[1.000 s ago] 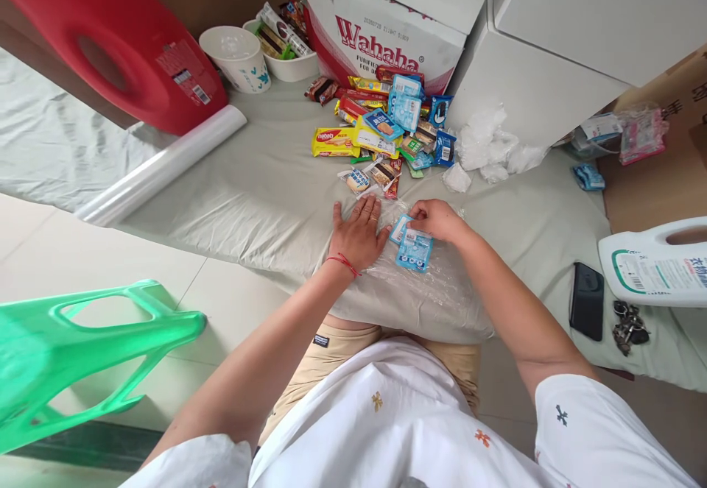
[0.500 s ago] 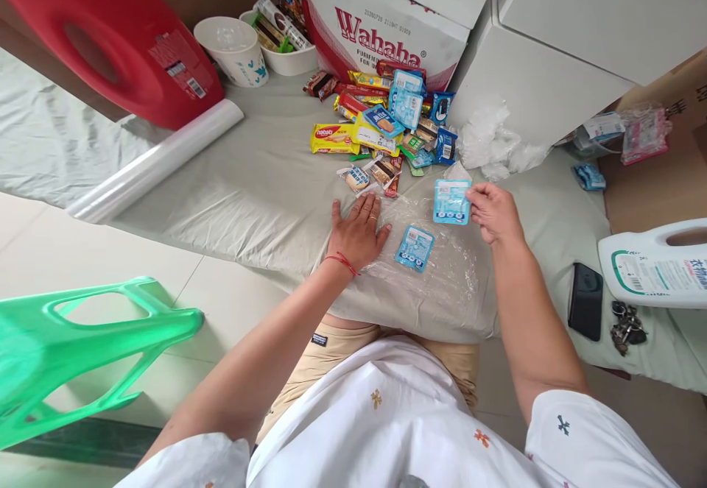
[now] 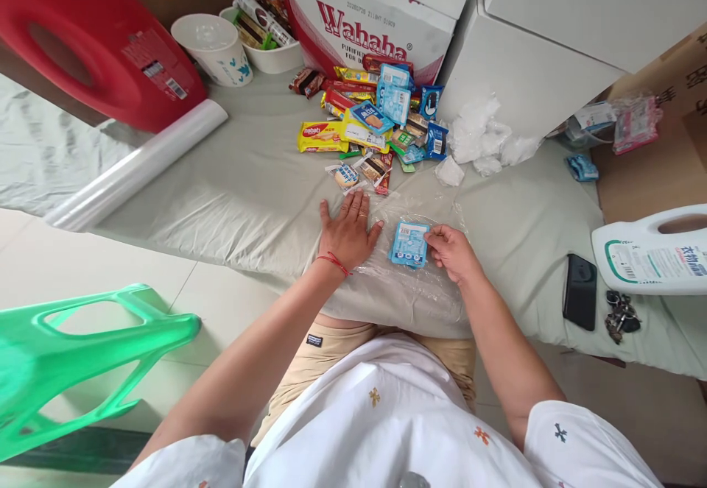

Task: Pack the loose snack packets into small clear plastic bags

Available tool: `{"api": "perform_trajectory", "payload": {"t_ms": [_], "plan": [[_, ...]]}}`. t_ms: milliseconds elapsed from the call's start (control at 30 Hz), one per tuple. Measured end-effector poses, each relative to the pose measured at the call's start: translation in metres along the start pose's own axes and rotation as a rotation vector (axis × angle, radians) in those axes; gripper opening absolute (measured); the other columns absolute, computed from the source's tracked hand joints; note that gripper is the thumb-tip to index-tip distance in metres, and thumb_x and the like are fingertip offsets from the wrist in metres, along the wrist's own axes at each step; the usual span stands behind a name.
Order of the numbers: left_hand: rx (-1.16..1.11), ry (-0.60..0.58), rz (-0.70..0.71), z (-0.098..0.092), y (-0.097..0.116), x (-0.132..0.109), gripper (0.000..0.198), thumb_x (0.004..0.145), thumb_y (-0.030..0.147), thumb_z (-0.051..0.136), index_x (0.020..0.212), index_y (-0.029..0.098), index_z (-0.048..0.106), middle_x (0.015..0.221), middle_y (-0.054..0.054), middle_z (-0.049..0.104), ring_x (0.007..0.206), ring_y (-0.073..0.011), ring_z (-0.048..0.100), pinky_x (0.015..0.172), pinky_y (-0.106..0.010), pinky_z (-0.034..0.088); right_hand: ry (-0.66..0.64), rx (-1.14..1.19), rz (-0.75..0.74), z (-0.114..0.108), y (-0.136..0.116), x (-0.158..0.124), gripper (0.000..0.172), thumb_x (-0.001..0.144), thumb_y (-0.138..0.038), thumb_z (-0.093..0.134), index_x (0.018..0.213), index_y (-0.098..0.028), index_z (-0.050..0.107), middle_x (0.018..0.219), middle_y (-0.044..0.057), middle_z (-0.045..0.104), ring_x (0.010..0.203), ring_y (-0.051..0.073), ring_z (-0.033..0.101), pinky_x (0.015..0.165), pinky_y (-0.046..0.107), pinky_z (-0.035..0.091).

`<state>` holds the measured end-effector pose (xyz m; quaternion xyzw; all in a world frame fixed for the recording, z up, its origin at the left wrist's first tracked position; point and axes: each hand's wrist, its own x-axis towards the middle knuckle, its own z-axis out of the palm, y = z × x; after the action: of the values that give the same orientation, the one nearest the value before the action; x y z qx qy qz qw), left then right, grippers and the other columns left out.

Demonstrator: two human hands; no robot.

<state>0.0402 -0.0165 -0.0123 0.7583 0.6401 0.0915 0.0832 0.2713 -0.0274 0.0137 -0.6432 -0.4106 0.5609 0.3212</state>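
My left hand (image 3: 347, 236) lies flat with fingers spread on the near edge of a clear plastic sheet (image 3: 442, 212). Between thumb and fingers, my right hand (image 3: 450, 251) pinches the right edge of a blue packet (image 3: 410, 244). That packet rests over another blue one, which shows only at its lower and left edges. Beyond my left hand sits a pile of wrapped snacks, with a yellow nabati packet (image 3: 323, 137) at its left and a small white-and-blue packet (image 3: 345, 176) at its near side.
A plastic film roll (image 3: 138, 168), red jug (image 3: 104, 46), paper cup (image 3: 215, 50) and snack bowl (image 3: 279, 57) are left. Crumpled plastic (image 3: 480, 135) lies beside the white cabinet (image 3: 519, 68). A phone (image 3: 580, 291), keys (image 3: 621, 316) and white bottle (image 3: 652, 252) are right. A green stool (image 3: 99, 355) stands lower left.
My right hand has moved left and toward me, bringing its blue packet onto the one lying on the plastic. My left hand stays flat. The view has shifted slightly.
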Motion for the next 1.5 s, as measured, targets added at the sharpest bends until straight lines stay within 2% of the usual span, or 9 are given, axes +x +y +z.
{"api": "perform_trajectory", "payload": {"t_ms": [133, 267, 533, 733, 933, 1100, 1167, 1333, 1500], "plan": [[-0.001, 0.000, -0.002, 0.000, 0.000, 0.000, 0.073, 0.107, 0.053, 0.018, 0.166, 0.012, 0.028, 0.173, -0.014, 0.025, 0.161, -0.0323, 0.024, 0.127, -0.071, 0.005, 0.103, -0.470, -0.116, 0.000, -0.004, -0.006, 0.024, 0.095, -0.046, 0.059, 0.088, -0.023, 0.062, 0.071, 0.002, 0.072, 0.053, 0.015, 0.057, 0.054, 0.028, 0.042], [0.001, 0.007, -0.001, 0.001, -0.001, 0.000, 0.072, 0.107, 0.052, 0.018, 0.166, 0.013, 0.029, 0.173, -0.014, 0.025, 0.161, -0.0313, 0.025, 0.127, -0.071, 0.005, 0.176, -0.749, -0.179, 0.000, -0.010, -0.010, 0.024, 0.100, -0.042, 0.055, 0.102, -0.021, 0.067, 0.079, 0.005, 0.077, 0.075, 0.022, 0.071, 0.073, 0.033, 0.047], [-0.015, 0.001, -0.004, -0.001, 0.000, 0.000, 0.072, 0.107, 0.052, 0.020, 0.166, 0.012, 0.029, 0.173, -0.014, 0.024, 0.161, -0.0323, 0.024, 0.128, -0.071, 0.004, 0.152, -0.702, -0.281, 0.002, -0.015, 0.004, 0.027, 0.097, -0.040, 0.057, 0.110, -0.021, 0.071, 0.088, 0.005, 0.078, 0.075, 0.020, 0.069, 0.074, 0.032, 0.049], [-0.019, 0.003, -0.015, -0.001, 0.000, 0.000, 0.071, 0.107, 0.051, 0.021, 0.166, 0.012, 0.028, 0.173, -0.015, 0.024, 0.161, -0.0326, 0.024, 0.127, -0.072, 0.004, 0.444, -0.908, -0.468, -0.014, -0.025, 0.046, 0.034, 0.092, -0.031, 0.058, 0.123, -0.019, 0.067, 0.127, 0.016, 0.068, 0.097, 0.026, 0.068, 0.089, 0.038, 0.050], [-0.016, 0.007, -0.015, 0.001, -0.001, 0.001, 0.071, 0.107, 0.051, 0.020, 0.166, 0.013, 0.028, 0.173, -0.015, 0.025, 0.161, -0.0328, 0.024, 0.127, -0.071, 0.004, 0.421, -0.923, -0.396, -0.034, -0.029, 0.085, 0.014, 0.088, -0.025, 0.054, 0.087, -0.022, 0.067, 0.094, 0.009, 0.068, 0.087, 0.025, 0.063, 0.085, 0.038, 0.048], [-0.021, 0.015, -0.023, 0.001, -0.001, 0.001, 0.071, 0.107, 0.051, 0.019, 0.166, 0.012, 0.029, 0.173, -0.015, 0.025, 0.161, -0.0314, 0.025, 0.128, -0.070, 0.004, 0.546, -0.778, -0.520, -0.041, -0.036, 0.076, 0.019, 0.084, -0.024, 0.053, 0.092, -0.020, 0.069, 0.103, 0.011, 0.068, 0.078, 0.020, 0.060, 0.086, 0.037, 0.047], [-0.024, 0.012, -0.021, 0.000, -0.001, 0.000, 0.072, 0.107, 0.052, 0.019, 0.166, 0.012, 0.029, 0.173, -0.015, 0.025, 0.161, -0.0309, 0.025, 0.128, -0.070, 0.004, 0.499, -0.706, -0.516, -0.036, -0.033, 0.059, 0.023, 0.086, -0.030, 0.054, 0.096, -0.019, 0.071, 0.097, 0.009, 0.069, 0.072, 0.019, 0.059, 0.081, 0.034, 0.047], [-0.023, -0.018, -0.017, -0.003, 0.000, 0.000, 0.080, 0.105, 0.062, 0.021, 0.167, 0.011, 0.025, 0.173, -0.016, 0.024, 0.162, -0.0337, 0.022, 0.127, -0.071, 0.002, 0.080, -0.613, -0.271, -0.014, -0.016, 0.017, 0.033, 0.088, -0.046, 0.055, 0.084, -0.019, 0.074, 0.062, 0.001, 0.062, 0.059, 0.017, 0.053, 0.062, 0.028, 0.040], [-0.003, -0.028, -0.017, -0.004, 0.000, 0.000, 0.085, 0.103, 0.068, 0.021, 0.167, 0.012, 0.024, 0.174, -0.016, 0.022, 0.162, -0.0343, 0.021, 0.128, -0.070, 0.000, 0.061, -0.630, -0.217, -0.005, -0.009, 0.013, 0.034, 0.087, -0.045, 0.054, 0.083, -0.020, 0.076, 0.062, 0.001, 0.062, 0.059, 0.016, 0.051, 0.059, 0.028, 0.037]]}}
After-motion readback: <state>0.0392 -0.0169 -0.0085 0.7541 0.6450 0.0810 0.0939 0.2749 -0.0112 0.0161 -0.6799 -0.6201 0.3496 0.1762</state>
